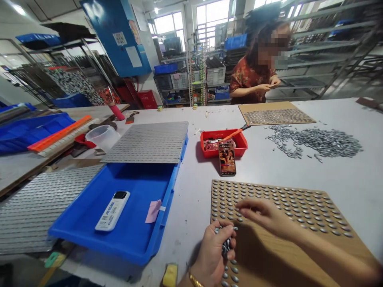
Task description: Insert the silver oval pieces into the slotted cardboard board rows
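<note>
Currently L hand clutches metal pcs at L edge of board; R hand over board, can't tell if gripping; phone beyond board.

I've got a lane between the blue tray and brown board; red box crowds its far end.

A shiny gold-coloured bracelet circles the wrist of my bare left hand at the bottom of the frame; toward the lower right, my right hand and forearm show bare to the edge.
</note>
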`<act>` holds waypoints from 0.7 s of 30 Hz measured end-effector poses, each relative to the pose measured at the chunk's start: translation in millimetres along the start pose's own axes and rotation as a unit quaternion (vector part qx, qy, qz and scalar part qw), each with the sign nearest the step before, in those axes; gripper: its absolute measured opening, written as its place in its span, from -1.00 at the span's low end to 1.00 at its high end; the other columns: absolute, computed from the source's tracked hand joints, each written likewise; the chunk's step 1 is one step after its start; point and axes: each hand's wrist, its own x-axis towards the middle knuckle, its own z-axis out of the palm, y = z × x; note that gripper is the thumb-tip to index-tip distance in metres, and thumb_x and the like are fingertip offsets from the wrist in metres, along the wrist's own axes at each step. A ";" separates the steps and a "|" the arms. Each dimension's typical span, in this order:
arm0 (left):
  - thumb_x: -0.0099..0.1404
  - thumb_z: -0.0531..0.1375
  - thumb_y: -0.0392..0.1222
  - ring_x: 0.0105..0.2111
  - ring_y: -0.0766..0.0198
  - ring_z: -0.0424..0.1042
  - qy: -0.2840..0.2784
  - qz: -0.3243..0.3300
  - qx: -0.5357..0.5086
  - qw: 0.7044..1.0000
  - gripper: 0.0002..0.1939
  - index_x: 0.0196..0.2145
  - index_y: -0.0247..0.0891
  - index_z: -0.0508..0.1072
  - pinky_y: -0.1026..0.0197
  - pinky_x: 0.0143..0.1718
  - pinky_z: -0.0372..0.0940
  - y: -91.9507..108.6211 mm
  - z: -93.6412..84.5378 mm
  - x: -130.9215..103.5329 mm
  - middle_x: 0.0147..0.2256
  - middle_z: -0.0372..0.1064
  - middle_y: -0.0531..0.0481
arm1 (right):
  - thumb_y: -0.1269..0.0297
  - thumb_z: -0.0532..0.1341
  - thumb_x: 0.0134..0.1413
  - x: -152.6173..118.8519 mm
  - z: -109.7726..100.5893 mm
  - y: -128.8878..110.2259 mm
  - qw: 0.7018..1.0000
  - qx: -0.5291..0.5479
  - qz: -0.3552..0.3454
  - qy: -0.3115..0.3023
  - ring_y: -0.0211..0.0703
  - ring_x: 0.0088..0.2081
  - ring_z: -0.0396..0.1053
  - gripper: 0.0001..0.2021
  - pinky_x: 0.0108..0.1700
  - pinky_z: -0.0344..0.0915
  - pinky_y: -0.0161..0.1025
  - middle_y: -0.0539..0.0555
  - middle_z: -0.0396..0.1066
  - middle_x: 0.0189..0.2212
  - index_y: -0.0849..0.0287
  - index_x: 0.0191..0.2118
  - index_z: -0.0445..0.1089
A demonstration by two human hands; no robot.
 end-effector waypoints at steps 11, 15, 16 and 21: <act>0.02 0.35 -0.14 -0.57 0.44 0.20 -0.007 -0.060 0.095 0.994 -0.69 -0.39 -0.28 0.30 0.40 -0.69 -0.08 -39.9 26.6 -11.7 -0.53 0.26 0.09 | 0.10 0.17 0.17 -96.0 30.3 -0.8 0.984 0.145 0.097 0.035 -0.15 -0.33 0.43 -0.74 -0.30 0.33 -0.28 0.09 0.52 -0.37 0.17 -0.25 0.50; 0.06 0.34 -0.14 -0.57 0.46 0.20 -0.013 -0.065 0.065 0.996 -0.70 -0.36 -0.28 0.30 0.40 -0.69 -0.10 -46.2 26.1 -11.5 -0.48 0.28 0.07 | 0.17 0.17 0.19 -104.8 32.9 4.8 0.984 0.157 0.077 0.046 -0.16 -0.30 0.43 -0.80 -0.23 0.33 -0.26 0.07 0.50 -0.36 0.15 -0.25 0.49; 0.07 0.34 -0.14 -0.56 0.46 0.20 -0.014 -0.068 0.054 0.996 -0.70 -0.36 -0.28 0.30 0.40 -0.68 -0.11 -46.5 25.6 -11.0 -0.48 0.28 0.06 | 0.18 0.18 0.19 -105.4 34.4 6.0 0.982 0.168 0.071 0.046 -0.15 -0.28 0.43 -0.81 -0.20 0.33 -0.25 0.07 0.50 -0.34 0.15 -0.23 0.48; 0.06 0.35 -0.09 -0.57 0.47 0.19 -0.012 -0.081 0.028 0.996 -0.68 -0.36 -0.30 0.33 0.39 -0.67 -0.13 -45.6 26.4 -7.1 -0.48 0.28 0.07 | 0.22 0.16 0.21 -102.0 40.4 9.9 0.987 0.138 0.030 0.080 -0.16 -0.28 0.41 -0.84 -0.22 0.34 -0.25 0.08 0.46 -0.34 0.13 -0.25 0.46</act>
